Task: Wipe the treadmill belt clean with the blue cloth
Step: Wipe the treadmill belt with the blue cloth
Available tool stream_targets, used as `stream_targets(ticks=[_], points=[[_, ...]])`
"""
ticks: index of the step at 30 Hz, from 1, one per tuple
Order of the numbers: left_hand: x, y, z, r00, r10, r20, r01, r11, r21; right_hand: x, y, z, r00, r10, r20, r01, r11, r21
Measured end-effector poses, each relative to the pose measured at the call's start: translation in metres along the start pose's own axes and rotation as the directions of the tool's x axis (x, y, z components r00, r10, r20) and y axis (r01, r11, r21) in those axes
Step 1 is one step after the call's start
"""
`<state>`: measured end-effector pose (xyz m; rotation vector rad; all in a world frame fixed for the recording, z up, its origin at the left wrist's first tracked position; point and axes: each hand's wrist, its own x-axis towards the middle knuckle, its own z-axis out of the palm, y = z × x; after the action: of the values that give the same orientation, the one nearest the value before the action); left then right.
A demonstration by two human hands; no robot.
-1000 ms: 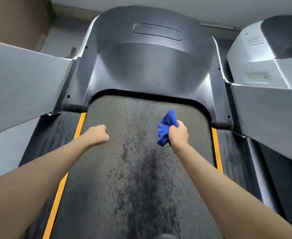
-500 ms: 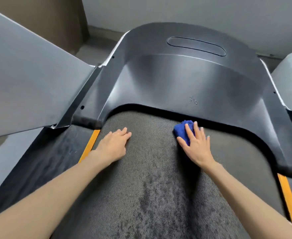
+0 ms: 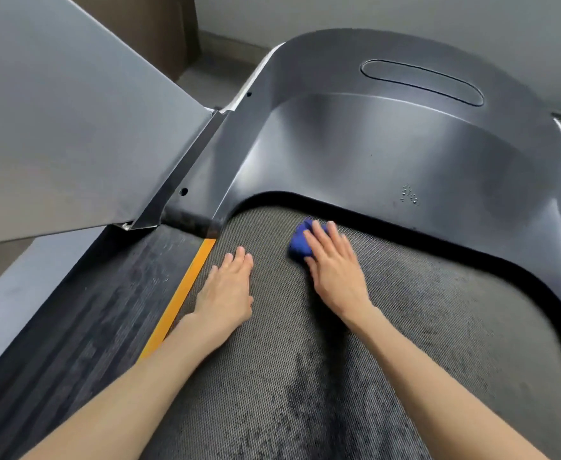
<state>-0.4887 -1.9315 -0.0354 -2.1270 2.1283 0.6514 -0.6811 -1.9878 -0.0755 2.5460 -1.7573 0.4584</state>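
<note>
- The treadmill belt (image 3: 355,376) fills the lower middle of the view, grey and textured, with darker mottled patches down its centre.
- The blue cloth (image 3: 300,242) lies bunched on the belt, just short of the dark gap under the motor cover (image 3: 388,144).
- The right hand (image 3: 335,270) lies flat on the belt with fingers spread, its fingertips pressing on the near side of the cloth; the hand is open, not clenched around the fabric, and it looks slightly blurred.
- The left hand (image 3: 227,290) rests palm down on the belt, released and holding nothing, with fingers together pointing toward the motor cover.
- The left hand sits near the cloth but apart from it, on the side toward the orange stripe (image 3: 186,287) that edges the belt.
- Beyond that stripe runs the dark ribbed side rail (image 3: 100,313), and above it a grey slanted panel (image 3: 66,127) meets the motor cover.
</note>
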Motion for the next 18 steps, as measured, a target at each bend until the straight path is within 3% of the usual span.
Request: stream_targets(ticks=[1,2,3,4,6,8,9,10,12,13,14,15,17,18], points=[[-0.001,0.001,0.002,1.0,-0.003,-0.002,0.003,1.0,-0.025,0.005,0.011,-0.001,0.962,0.27,-0.047,-0.266,0.961,0.073],[-0.001,0.001,0.003,1.0,-0.003,0.005,0.003,0.999,-0.047,0.008,0.011,-0.001,0.873,0.485,-0.058,-0.473,0.868,0.151],[0.0,0.001,0.003,1.0,-0.005,0.018,0.006,0.998,-0.063,0.009,0.001,0.0,0.825,0.562,-0.068,-0.542,0.819,0.191],[0.001,0.001,0.001,1.0,-0.007,0.03,0.009,0.997,-0.071,0.007,-0.014,0.003,0.859,0.503,-0.088,-0.482,0.856,0.189],[0.002,0.0,-0.001,1.0,-0.011,0.026,0.012,0.999,-0.052,-0.001,-0.047,0.01,0.989,0.149,-0.019,-0.143,0.971,0.19],[0.0,0.003,-0.001,1.0,-0.016,0.013,0.016,1.0,-0.023,-0.001,-0.049,0.014,0.975,-0.215,0.063,0.201,0.963,0.178],[-0.001,0.005,-0.002,1.0,-0.021,0.011,0.021,1.0,-0.011,0.009,-0.039,0.013,0.953,-0.294,0.075,0.276,0.943,0.184],[-0.003,0.008,-0.003,1.0,-0.024,0.012,0.024,1.0,-0.002,0.019,-0.031,0.013,0.959,-0.274,0.073,0.257,0.949,0.181],[-0.002,0.01,-0.006,0.999,-0.031,0.026,0.031,1.0,0.002,0.037,-0.023,0.011,0.995,0.067,0.075,-0.081,0.976,0.202],[0.0,0.011,-0.008,0.999,-0.035,0.041,0.035,0.999,0.005,0.042,-0.027,0.01,0.953,0.294,0.071,-0.303,0.923,0.236],[0.001,0.011,-0.011,0.998,-0.039,0.055,0.038,0.999,0.012,0.042,-0.038,0.01,0.908,0.415,0.064,-0.417,0.871,0.26],[0.002,0.011,-0.014,0.997,-0.038,0.07,0.037,0.999,0.019,0.038,-0.052,0.012,0.916,0.4,0.025,-0.392,0.882,0.263],[0.002,0.008,-0.018,0.995,-0.03,0.094,0.027,0.999,0.03,0.016,-0.074,0.018,0.998,0.044,0.051,-0.056,0.965,0.255],[0.002,0.008,-0.019,0.994,-0.025,0.103,0.021,0.999,0.037,0.008,-0.072,0.019,0.989,-0.139,0.051,0.121,0.956,0.266]])
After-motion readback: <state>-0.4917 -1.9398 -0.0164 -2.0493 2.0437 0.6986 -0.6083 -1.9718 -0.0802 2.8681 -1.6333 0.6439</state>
